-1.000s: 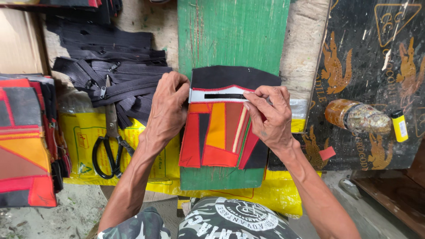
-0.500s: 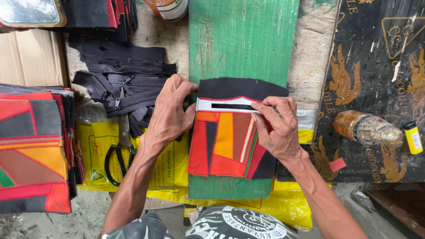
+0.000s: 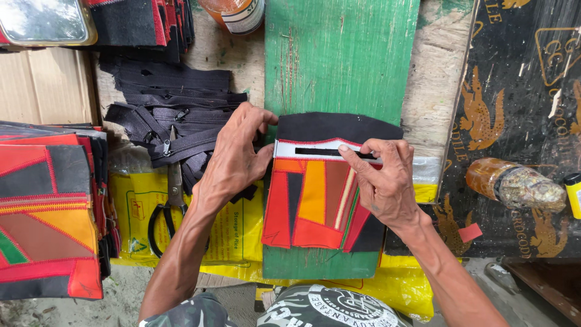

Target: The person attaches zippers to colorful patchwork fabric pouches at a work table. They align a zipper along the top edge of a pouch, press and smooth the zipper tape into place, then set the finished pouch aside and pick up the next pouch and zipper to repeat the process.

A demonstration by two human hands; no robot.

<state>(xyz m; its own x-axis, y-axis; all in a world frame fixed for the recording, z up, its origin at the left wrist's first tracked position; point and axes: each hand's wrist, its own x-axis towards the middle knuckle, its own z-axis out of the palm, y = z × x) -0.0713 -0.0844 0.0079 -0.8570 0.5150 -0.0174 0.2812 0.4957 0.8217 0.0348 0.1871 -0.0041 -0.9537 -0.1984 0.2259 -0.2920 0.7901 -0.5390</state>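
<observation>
Both hands have shifted slightly: the left hand (image 3: 233,160) now presses the patchwork panel (image 3: 321,197) on the green board (image 3: 339,54), while the right hand (image 3: 381,181) pinches its black zipper strip (image 3: 327,152).

Right hand (image 3: 381,181) now further left along the black zipper strip (image 3: 327,152)

patchwork panel (image 3: 321,206): red, orange, brown and black patches, white band, black top
board (image 3: 342,54): green, scratched
zippers (image 3: 172,115): black
sack (image 3: 236,233): yellow, printed
stacked panels (image 3: 45,212): red, orange, grey, green
mat (image 3: 520,91): black, golden crocodile figures
</observation>
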